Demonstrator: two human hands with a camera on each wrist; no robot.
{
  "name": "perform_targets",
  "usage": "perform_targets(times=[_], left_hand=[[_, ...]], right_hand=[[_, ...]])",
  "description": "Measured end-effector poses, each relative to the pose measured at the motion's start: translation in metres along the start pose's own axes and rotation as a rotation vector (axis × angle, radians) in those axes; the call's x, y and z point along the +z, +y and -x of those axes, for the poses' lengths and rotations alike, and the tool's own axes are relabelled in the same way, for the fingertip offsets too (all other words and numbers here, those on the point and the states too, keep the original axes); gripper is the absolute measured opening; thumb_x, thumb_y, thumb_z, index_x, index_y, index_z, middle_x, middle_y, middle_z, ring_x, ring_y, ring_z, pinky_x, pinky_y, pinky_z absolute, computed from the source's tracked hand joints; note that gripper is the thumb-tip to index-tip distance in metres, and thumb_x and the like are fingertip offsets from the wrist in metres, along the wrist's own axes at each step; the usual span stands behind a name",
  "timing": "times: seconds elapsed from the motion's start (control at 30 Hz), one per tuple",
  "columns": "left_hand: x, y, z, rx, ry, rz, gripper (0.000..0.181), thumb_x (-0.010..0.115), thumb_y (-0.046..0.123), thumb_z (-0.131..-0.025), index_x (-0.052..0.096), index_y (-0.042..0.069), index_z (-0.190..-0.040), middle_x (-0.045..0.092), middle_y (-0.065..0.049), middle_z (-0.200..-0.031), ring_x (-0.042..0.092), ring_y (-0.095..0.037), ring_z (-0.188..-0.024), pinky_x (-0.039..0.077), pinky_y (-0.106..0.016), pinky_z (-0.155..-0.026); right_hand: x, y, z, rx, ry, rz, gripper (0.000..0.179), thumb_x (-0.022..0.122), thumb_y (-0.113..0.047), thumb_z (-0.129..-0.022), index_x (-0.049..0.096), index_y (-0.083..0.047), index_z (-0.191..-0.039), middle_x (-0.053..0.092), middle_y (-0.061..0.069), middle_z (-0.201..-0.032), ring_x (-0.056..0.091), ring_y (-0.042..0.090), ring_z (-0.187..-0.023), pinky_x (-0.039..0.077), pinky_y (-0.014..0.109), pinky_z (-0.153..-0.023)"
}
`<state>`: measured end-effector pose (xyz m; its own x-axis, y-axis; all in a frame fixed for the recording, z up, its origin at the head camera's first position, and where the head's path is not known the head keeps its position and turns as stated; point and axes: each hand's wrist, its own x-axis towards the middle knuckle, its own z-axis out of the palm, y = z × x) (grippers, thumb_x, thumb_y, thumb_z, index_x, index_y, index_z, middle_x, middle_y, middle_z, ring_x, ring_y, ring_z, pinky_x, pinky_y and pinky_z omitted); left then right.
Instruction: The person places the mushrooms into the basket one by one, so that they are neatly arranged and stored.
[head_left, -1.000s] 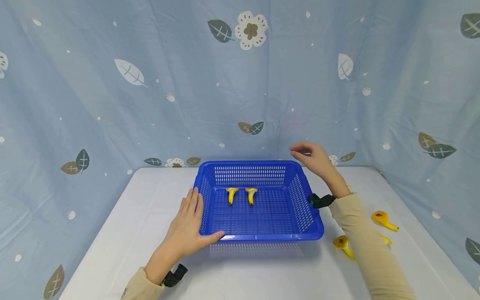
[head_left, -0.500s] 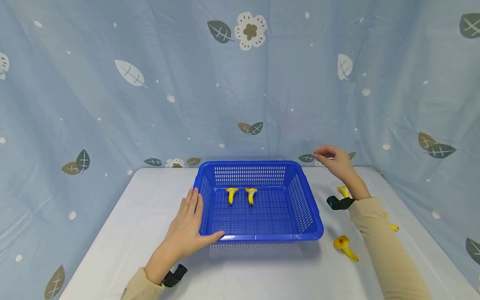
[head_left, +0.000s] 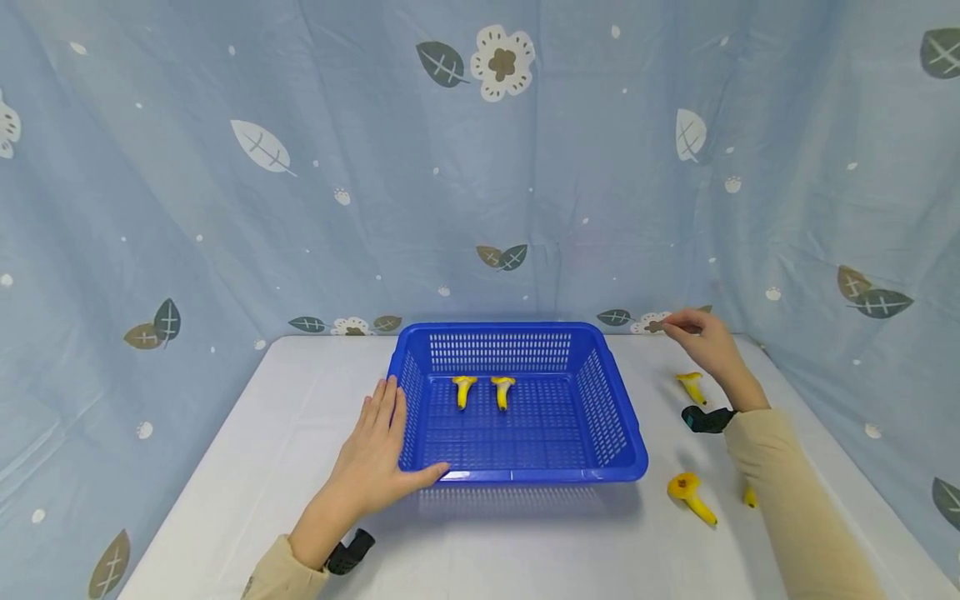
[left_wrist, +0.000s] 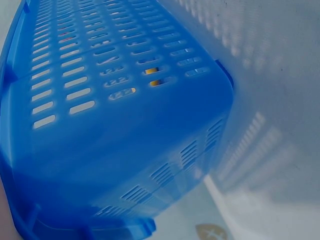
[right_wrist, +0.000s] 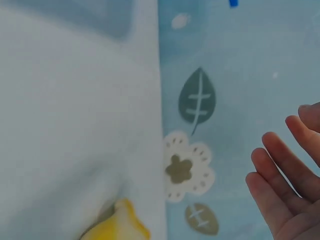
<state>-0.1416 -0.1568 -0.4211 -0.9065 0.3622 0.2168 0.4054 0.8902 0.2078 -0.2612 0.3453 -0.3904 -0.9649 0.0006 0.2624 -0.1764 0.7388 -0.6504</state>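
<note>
A blue plastic basket with slotted walls stands on the white table. Two yellow trumpet-shaped mushrooms lie side by side in it, toward the back. My left hand rests with straight fingers along the basket's left rim, thumb over the front rim. In the left wrist view the basket wall fills much of the picture. My right hand is in the air over the back right of the table, its fingers loosely bent around nothing. Just below it lies another yellow mushroom, also in the right wrist view.
Nearer the front, right of the basket, lies a further yellow mushroom. One more mushroom is mostly hidden by the right sleeve. A blue patterned curtain hangs along the table's back edge.
My right hand has moved right and slightly lower, from above the basket's back right corner to past it. The mushroom at the back right has come into view. The left hand and basket stay put.
</note>
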Motion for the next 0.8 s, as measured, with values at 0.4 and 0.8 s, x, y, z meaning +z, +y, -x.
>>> perform_targets(times=[0.4, 0.8], left_hand=[[0.001, -0.001, 0.0, 0.0, -0.002, 0.007, 0.125, 0.055, 0.082, -0.078, 0.02, -0.012, -0.152, 0.006, -0.027, -0.162, 0.001, -0.039, -0.15, 0.013, -0.053, -0.12], [0.0, 0.0, 0.001, 0.0, -0.003, 0.002, 0.124, 0.055, 0.082, -0.078, 0.02, -0.012, -0.152, 0.006, -0.028, -0.162, 0.002, -0.04, -0.15, 0.013, -0.053, -0.12]], right_hand=[[0.001, 0.042, 0.01, 0.047, -0.03, 0.044, 0.035, 0.055, -0.022, -0.102, 0.063, 0.009, -0.117, 0.063, 0.03, -0.114, 0.06, 0.042, -0.101, 0.053, 0.036, -0.079], [0.017, 0.068, 0.015, 0.226, -0.135, 0.129, 0.038, 0.059, -0.021, -0.098, 0.059, 0.008, -0.123, 0.054, 0.032, -0.125, 0.051, 0.046, -0.107, 0.052, 0.055, -0.084]])
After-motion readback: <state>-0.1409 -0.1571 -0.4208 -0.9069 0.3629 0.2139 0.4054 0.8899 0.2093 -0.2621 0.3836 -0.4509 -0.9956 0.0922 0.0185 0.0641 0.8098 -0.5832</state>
